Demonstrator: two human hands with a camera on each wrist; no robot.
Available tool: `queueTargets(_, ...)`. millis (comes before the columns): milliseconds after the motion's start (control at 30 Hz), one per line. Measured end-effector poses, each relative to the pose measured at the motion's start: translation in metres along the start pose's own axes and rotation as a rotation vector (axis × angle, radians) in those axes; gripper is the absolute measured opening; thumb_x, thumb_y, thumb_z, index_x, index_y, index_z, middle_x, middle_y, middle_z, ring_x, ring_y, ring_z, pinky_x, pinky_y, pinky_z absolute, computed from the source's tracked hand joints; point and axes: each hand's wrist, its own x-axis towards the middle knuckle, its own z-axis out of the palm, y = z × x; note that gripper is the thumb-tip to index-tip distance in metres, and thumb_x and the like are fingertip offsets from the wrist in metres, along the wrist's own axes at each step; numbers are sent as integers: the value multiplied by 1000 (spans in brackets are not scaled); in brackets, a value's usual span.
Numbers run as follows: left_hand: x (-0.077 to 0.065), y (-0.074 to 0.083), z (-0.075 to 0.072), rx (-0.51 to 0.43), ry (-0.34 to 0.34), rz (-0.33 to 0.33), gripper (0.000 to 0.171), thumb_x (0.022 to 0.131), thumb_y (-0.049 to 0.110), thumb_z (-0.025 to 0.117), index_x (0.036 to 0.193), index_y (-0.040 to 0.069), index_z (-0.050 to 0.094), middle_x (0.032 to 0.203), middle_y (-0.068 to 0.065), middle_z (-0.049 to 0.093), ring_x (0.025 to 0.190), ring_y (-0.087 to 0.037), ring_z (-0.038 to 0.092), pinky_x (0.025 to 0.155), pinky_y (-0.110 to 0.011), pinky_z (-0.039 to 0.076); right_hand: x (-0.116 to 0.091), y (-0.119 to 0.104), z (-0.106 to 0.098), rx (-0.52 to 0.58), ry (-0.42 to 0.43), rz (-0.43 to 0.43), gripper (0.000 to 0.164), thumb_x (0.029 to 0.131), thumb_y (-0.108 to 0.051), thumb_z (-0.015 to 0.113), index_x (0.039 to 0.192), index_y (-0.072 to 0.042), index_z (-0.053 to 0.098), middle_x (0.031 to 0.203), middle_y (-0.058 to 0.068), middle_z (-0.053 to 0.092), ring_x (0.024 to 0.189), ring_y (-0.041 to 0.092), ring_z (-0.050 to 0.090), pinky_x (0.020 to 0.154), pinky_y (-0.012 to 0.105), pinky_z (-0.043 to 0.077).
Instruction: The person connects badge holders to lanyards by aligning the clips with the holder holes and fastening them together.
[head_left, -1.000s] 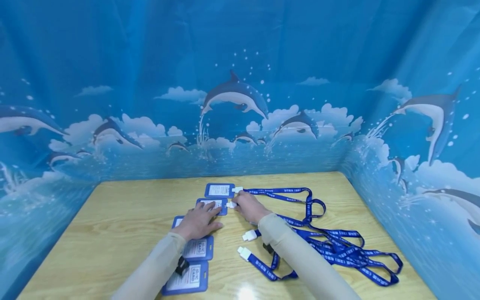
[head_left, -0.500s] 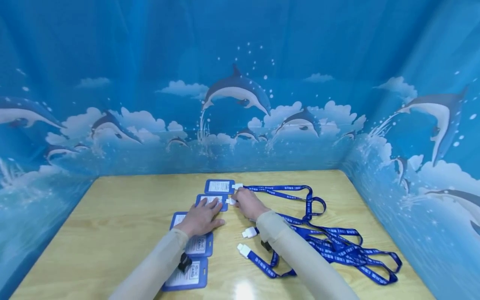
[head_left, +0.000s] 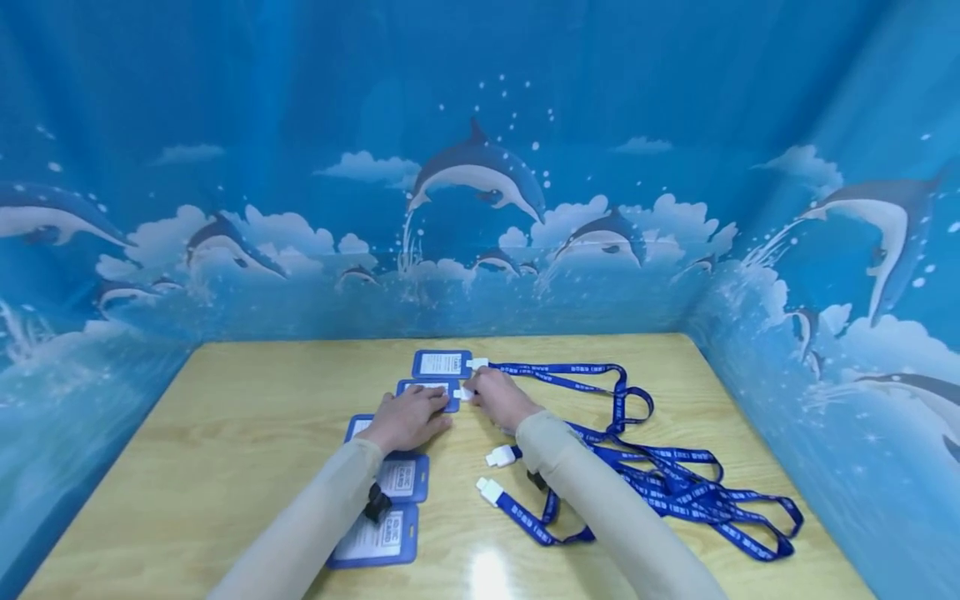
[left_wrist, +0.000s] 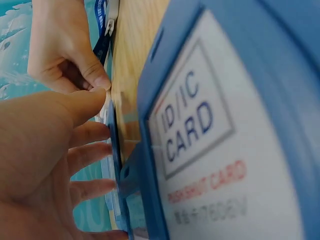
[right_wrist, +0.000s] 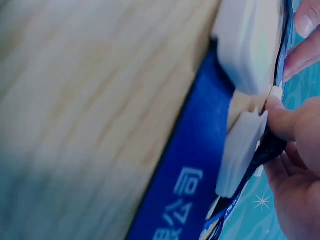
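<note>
My left hand (head_left: 408,418) lies with fingers extended on a blue ID card holder (head_left: 453,406), second from the back. The left wrist view shows those fingers spread along the holder's edge. Beside the slot end of that holder, my right hand (head_left: 504,398) pinches the white plastic clip (head_left: 464,394) of a blue lanyard between thumb and fingers. Just behind, another card holder (head_left: 441,364) lies with a white clip (head_left: 477,363) at its slot end. Under my left wrist, a third holder (head_left: 360,426) is partly covered.
Two more card holders (head_left: 408,479) (head_left: 411,533) lie nearer the front, partly under the left sleeve. Two loose white clips (head_left: 501,456) (head_left: 490,490) lie to their right. Tangled blue lanyards (head_left: 697,500) spread over the table's right side. A dolphin-print curtain (head_left: 480,275) borders the wooden table (head_left: 247,433).
The head view has tilted slightly, so the table sits higher in it. Both hands stay at the same holder and clip, with the left fingers slightly more drawn in.
</note>
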Motion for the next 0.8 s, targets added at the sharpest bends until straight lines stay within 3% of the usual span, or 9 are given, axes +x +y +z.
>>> queueTargets(233, 0, 0, 1, -30, 10, -9, 52, 103, 47, 53, 147, 19, 55, 157, -6, 45, 148, -35, 36, 114, -76, 26, -7, 6, -4, 14, 37, -37, 35, 95, -15, 70, 129, -6, 67, 129, 11, 68, 119, 27, 64, 105, 37, 54)
queueTargets(500, -4, -1, 2, -65, 3, -20, 57, 103, 47, 53, 153, 20, 45, 162, -8, 38, 151, -37, 29, 115, -75, 23, -32, 16, -34, 53, 150, -35, 33, 97, -15, 69, 128, -3, 68, 123, 14, 69, 110, 27, 67, 97, 41, 58)
queueTargets(633, -9, 2, -3, -70, 58, 10, 59, 103, 46, 54, 155, 20, 42, 162, -10, 38, 150, -38, 30, 116, -71, 27, -49, 16, -53, 101, 202, -48, 31, 98, -15, 68, 126, -3, 69, 119, 15, 70, 106, 29, 68, 92, 42, 59)
queueTargets(800, -22, 8, -21, -26, 173, 76, 56, 102, 43, 57, 151, 16, 48, 157, -12, 45, 145, -38, 40, 112, -67, 37, -69, 13, -68, 129, 255, -51, 28, 98, -17, 68, 124, -7, 70, 114, 10, 71, 102, 25, 69, 88, 38, 60)
